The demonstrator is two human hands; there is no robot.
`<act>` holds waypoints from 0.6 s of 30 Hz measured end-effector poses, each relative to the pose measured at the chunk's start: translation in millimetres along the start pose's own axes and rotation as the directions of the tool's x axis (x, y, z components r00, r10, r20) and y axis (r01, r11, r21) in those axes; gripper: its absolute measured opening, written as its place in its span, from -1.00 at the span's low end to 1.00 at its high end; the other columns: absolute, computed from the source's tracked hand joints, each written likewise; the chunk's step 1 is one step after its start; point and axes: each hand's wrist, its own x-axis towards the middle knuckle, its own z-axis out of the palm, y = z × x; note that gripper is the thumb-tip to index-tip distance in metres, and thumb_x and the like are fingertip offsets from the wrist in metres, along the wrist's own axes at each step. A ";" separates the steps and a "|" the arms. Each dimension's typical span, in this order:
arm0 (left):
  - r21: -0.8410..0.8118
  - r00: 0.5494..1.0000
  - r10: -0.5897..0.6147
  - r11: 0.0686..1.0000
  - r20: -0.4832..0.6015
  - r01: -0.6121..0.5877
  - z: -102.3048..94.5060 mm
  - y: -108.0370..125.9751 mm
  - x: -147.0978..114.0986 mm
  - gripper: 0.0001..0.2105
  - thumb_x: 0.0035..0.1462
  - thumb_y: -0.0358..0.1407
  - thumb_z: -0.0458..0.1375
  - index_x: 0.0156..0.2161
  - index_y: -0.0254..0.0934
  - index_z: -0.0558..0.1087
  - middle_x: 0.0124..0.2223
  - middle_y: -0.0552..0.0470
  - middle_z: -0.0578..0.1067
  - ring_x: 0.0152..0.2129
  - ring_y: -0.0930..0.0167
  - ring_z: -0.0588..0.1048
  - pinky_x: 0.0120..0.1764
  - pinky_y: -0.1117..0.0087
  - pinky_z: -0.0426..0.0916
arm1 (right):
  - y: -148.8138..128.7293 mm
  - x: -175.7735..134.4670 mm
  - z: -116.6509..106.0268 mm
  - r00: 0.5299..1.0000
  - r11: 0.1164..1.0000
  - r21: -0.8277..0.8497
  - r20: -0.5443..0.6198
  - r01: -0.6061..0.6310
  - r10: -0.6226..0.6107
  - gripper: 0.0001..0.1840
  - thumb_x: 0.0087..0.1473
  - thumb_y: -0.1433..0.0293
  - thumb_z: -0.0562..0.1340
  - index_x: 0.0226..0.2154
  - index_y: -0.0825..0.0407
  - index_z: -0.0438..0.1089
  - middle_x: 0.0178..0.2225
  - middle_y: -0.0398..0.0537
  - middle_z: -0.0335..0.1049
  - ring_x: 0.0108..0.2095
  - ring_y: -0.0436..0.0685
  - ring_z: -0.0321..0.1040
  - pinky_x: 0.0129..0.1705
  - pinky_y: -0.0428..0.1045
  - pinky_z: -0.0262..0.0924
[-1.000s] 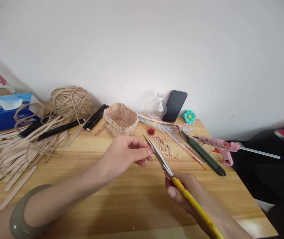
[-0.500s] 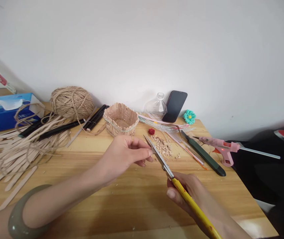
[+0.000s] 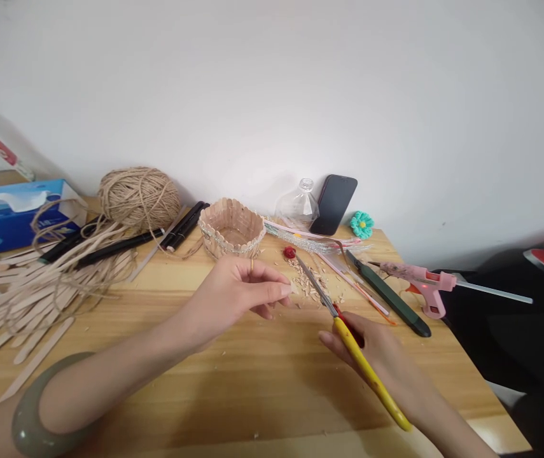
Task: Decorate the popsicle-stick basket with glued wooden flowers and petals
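Note:
My left hand (image 3: 240, 289) is closed in a pinch in the middle of the view. A tiny pale piece shows at its fingertips, too small to name for certain. To its right, my right hand (image 3: 386, 356) is wrapped round a pair of scissors (image 3: 369, 372) with yellow and red handles. The blades point away from me and lie close together, apart from the left fingertips. Beyond and below the blades is a scatter of small wood chips (image 3: 317, 286), with a little red rose (image 3: 289, 252) by the blade tips. Behind my left hand stands a small basket (image 3: 233, 245) of wooden pieces with silvery trim.
Craft sticks (image 3: 42, 340) and a twine ball (image 3: 139, 198) lie left, near a blue tissue box (image 3: 23, 222) and black markers (image 3: 183, 228). To the right are a green-handled knife (image 3: 393, 298), a pink glue gun (image 3: 427, 280), a phone (image 3: 334, 203) and a clear bottle top (image 3: 300, 202).
The scissors have drawn back to the right, away from my left fingertips, and their blades have come closer together. My left hand has stayed nearly in place, still pinched.

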 end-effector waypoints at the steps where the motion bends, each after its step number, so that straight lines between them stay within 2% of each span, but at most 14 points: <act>1: 0.014 1.000 0.001 1.000 -0.002 -0.001 -1.4 0.7 -1.4 -0.95 -0.13 -0.37 0.25 -0.53 -0.29 0.52 -0.54 0.10 0.53 -0.60 0.53 0.41 -0.52 0.54 0.34 | 5.8 3.7 0.0 0.998 0.995 -0.103 -0.057 -0.011 0.005 -0.60 0.02 0.05 0.13 -0.59 0.00 0.12 -0.64 -0.17 0.21 -0.60 0.04 0.17 -0.56 -0.08 -0.01; 3: 0.054 1.000 -0.012 0.998 -0.005 0.012 -6.5 1.0 -5.5 -0.96 -0.13 -0.37 0.24 -0.54 -0.29 0.51 -0.55 0.11 0.52 -0.61 0.55 0.39 -0.52 0.55 0.32 | 18.7 11.4 1.3 0.990 0.969 -0.243 -0.143 -0.044 0.009 -0.70 0.02 0.12 0.12 -0.46 0.02 0.26 -0.52 -0.03 0.38 -0.50 0.16 0.32 -0.50 -0.03 0.09; 5: 0.129 0.999 -0.049 0.990 0.000 0.048 -15.6 -2.1 -11.4 -0.96 -0.12 -0.37 0.22 -0.53 -0.28 0.50 -0.54 0.12 0.52 -0.61 0.55 0.39 -0.52 0.55 0.31 | 31.0 18.7 3.6 0.986 0.948 -0.314 -0.169 -0.056 0.002 -0.67 0.00 0.15 0.12 -0.31 0.06 0.32 -0.37 0.11 0.44 -0.37 0.27 0.39 -0.44 0.02 0.17; 7: 0.282 0.997 -0.076 0.957 0.000 0.073 -28.8 -10.5 -19.2 -0.93 -0.08 -0.33 0.21 -0.49 -0.28 0.50 -0.51 0.10 0.53 -0.60 0.52 0.41 -0.52 0.54 0.30 | 40.8 25.0 5.4 0.986 0.935 -0.354 -0.160 -0.021 -0.039 -0.61 -0.03 0.17 0.13 -0.22 0.10 0.32 -0.28 0.17 0.44 -0.30 0.31 0.40 -0.42 0.04 0.21; 9: 0.527 1.000 -0.012 0.850 -0.002 0.011 -44.5 -24.4 -28.9 -0.90 -0.03 -0.29 0.18 -0.44 -0.28 0.51 -0.49 0.07 0.54 -0.59 0.49 0.43 -0.51 0.51 0.30 | 48.5 30.1 5.8 0.985 0.933 -0.358 -0.147 0.032 -0.090 -0.58 -0.04 0.19 0.14 -0.16 0.10 0.32 -0.25 0.16 0.44 -0.29 0.30 0.40 -0.39 0.05 0.24; 10: 0.659 0.996 0.086 0.747 0.025 -0.081 -52.5 -32.8 -34.3 -0.87 0.03 -0.30 0.14 -0.42 -0.27 0.51 -0.45 0.05 0.55 -0.57 0.47 0.44 -0.50 0.50 0.30 | 52.1 32.3 5.5 0.984 0.934 -0.355 -0.142 0.047 -0.103 -0.57 -0.04 0.19 0.15 -0.15 0.10 0.32 -0.25 0.15 0.45 -0.29 0.30 0.40 -0.36 0.07 0.25; 11: 0.769 0.971 0.215 0.602 0.103 -0.215 -60.1 -41.4 -39.8 -0.86 0.07 -0.34 0.10 -0.40 -0.27 0.51 -0.42 0.02 0.56 -0.52 0.45 0.47 -0.44 0.47 0.33 | 55.6 34.0 5.0 0.985 0.933 -0.356 -0.135 0.052 -0.106 -0.56 -0.04 0.18 0.15 -0.14 0.09 0.32 -0.25 0.14 0.45 -0.29 0.30 0.40 -0.34 0.08 0.26; 12: 0.839 0.904 0.366 0.399 0.223 -0.369 -67.2 -49.9 -45.2 -0.83 0.10 -0.38 0.06 -0.39 -0.28 0.50 -0.42 0.00 0.56 -0.48 0.42 0.48 -0.38 0.44 0.34 | 59.2 35.4 4.6 0.986 0.929 -0.366 -0.130 0.052 -0.106 -0.56 -0.05 0.16 0.16 -0.15 0.08 0.33 -0.25 0.14 0.45 -0.28 0.31 0.40 -0.32 0.10 0.27; 13: 0.865 0.817 0.456 0.175 0.352 -0.470 -73.4 -57.6 -50.4 -0.81 0.13 -0.41 0.02 -0.38 -0.29 0.50 -0.45 -0.01 0.55 -0.48 0.40 0.47 -0.38 0.42 0.34 | 62.7 36.2 4.3 0.987 0.923 -0.381 -0.119 0.056 -0.109 -0.55 -0.05 0.14 0.16 -0.16 0.07 0.34 -0.24 0.14 0.45 -0.27 0.33 0.40 -0.31 0.11 0.27; 14: 0.874 0.763 0.476 -0.026 0.438 -0.486 -78.7 -64.1 -55.2 -0.80 0.15 -0.44 0.00 -0.36 -0.30 0.49 -0.43 -0.02 0.55 -0.48 0.40 0.47 -0.41 0.43 0.34 | 66.0 36.6 4.4 0.986 0.916 -0.396 -0.118 0.063 -0.119 -0.55 -0.05 0.12 0.16 -0.17 0.07 0.35 -0.22 0.15 0.45 -0.26 0.34 0.41 -0.32 0.12 0.27; 15: 0.845 0.700 0.487 -0.185 0.523 -0.502 -83.2 -69.1 -59.3 -0.79 0.16 -0.48 -0.02 -0.33 -0.31 0.48 -0.42 -0.04 0.56 -0.47 0.39 0.47 -0.45 0.45 0.32 | 68.8 36.4 4.9 0.982 0.911 -0.404 -0.126 0.081 -0.143 -0.54 -0.05 0.10 0.15 -0.17 0.07 0.35 -0.19 0.16 0.44 -0.25 0.35 0.40 -0.31 0.13 0.27; 16: 0.817 0.665 0.478 -0.277 0.573 -0.505 -87.0 -72.6 -62.7 -0.77 0.17 -0.50 -0.04 -0.29 -0.32 0.47 -0.40 -0.04 0.56 -0.46 0.39 0.48 -0.47 0.47 0.32 | 70.8 35.8 5.7 0.973 0.908 -0.405 -0.141 0.110 -0.181 -0.53 -0.04 0.09 0.14 -0.17 0.06 0.35 -0.17 0.17 0.44 -0.24 0.36 0.40 -0.31 0.14 0.27; 17: 0.802 0.651 0.470 -0.319 0.597 -0.505 -90.2 -74.7 -65.2 -0.76 0.18 -0.51 -0.06 -0.26 -0.32 0.46 -0.38 -0.05 0.56 -0.44 0.39 0.48 -0.48 0.48 0.32 | 71.9 34.9 6.9 0.959 0.906 -0.398 -0.172 0.142 -0.226 -0.53 -0.04 0.08 0.14 -0.17 0.05 0.36 -0.17 0.15 0.44 -0.24 0.35 0.41 -0.31 0.13 0.27; 18: 0.801 0.650 0.470 -0.318 0.598 -0.507 -93.1 -75.5 -66.9 -0.74 0.19 -0.51 -0.08 -0.22 -0.32 0.45 -0.36 -0.06 0.56 -0.42 0.39 0.49 -0.47 0.48 0.33 | 71.8 33.9 8.1 0.939 0.906 -0.389 -0.219 0.167 -0.267 -0.54 -0.03 0.07 0.14 -0.18 0.04 0.37 -0.19 0.13 0.45 -0.26 0.33 0.41 -0.31 0.12 0.27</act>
